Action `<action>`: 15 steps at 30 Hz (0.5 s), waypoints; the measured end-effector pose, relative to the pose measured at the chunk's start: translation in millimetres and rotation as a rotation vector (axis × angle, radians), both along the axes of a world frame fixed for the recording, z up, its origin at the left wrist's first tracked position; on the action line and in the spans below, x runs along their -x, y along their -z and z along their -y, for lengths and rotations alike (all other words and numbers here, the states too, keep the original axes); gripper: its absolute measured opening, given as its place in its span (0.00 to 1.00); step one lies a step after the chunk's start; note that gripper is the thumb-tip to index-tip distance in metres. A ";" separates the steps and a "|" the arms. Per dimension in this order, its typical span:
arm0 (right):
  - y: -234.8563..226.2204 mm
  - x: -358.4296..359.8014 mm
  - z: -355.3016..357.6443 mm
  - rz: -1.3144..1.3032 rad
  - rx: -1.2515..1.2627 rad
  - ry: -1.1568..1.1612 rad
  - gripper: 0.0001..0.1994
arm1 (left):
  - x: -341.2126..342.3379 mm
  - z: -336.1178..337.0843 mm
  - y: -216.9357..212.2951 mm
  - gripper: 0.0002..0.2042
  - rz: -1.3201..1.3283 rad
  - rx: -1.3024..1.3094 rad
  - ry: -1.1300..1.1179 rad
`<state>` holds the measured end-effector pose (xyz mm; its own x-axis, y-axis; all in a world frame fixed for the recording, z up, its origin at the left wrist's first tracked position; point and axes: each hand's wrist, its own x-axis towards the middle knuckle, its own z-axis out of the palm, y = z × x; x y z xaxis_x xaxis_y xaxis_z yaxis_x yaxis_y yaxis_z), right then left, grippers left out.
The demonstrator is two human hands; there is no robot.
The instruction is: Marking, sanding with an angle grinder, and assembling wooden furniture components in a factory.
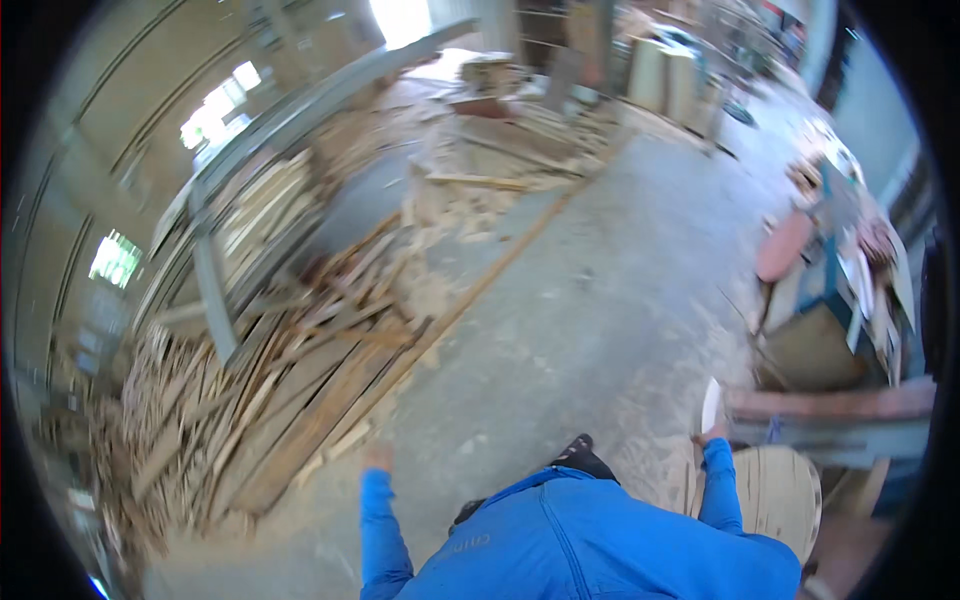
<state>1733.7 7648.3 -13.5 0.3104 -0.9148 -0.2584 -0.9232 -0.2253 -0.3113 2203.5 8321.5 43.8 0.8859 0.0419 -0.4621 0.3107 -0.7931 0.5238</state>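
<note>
My right hand [713, 434] is at the right, closed round the lower end of a white flat piece [711, 404]. This piece is narrow and stands upright; whether it is a blade, card or paper I cannot make out. My left hand [378, 457] hangs low in front of my body, over the floor beside the heap of wood. Motion blur smears its fingers, and no object shows in it. Near my right forearm stands a round wooden piece [778, 495] with a pale top.
A heap of wood strips and offcuts [270, 410] covers the left side, along a long timber [500, 265] on the concrete floor [590, 290]. Grey metal framing [212, 270] rises above it. At right are a bench edge [830, 403], a pink rounded object [785, 245] and leaning boards [815, 350].
</note>
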 end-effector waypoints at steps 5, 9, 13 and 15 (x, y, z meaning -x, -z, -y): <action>-71.3 -66.7 51.2 0.069 -0.164 0.003 0.36 | 97.3 109.9 130.8 0.28 -0.673 -0.170 0.480; -62.7 -122.3 118.7 0.234 -0.276 0.013 0.36 | 26.2 291.8 117.3 0.29 -0.840 0.204 0.253; 20.2 -138.9 198.6 -0.189 -0.431 0.124 0.35 | -94.3 522.9 87.5 0.31 -1.071 0.713 0.031; 57.6 -117.6 220.5 -0.109 -0.520 0.027 0.33 | -181.9 644.2 60.6 0.29 -0.970 0.821 0.016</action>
<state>1851.3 7427.8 -71.1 0.2342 -0.6645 -0.7096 -0.9598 -0.0420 -0.2775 2385.5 7677.3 -16.7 0.1686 -0.5710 -0.8035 0.8339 -0.3520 0.4251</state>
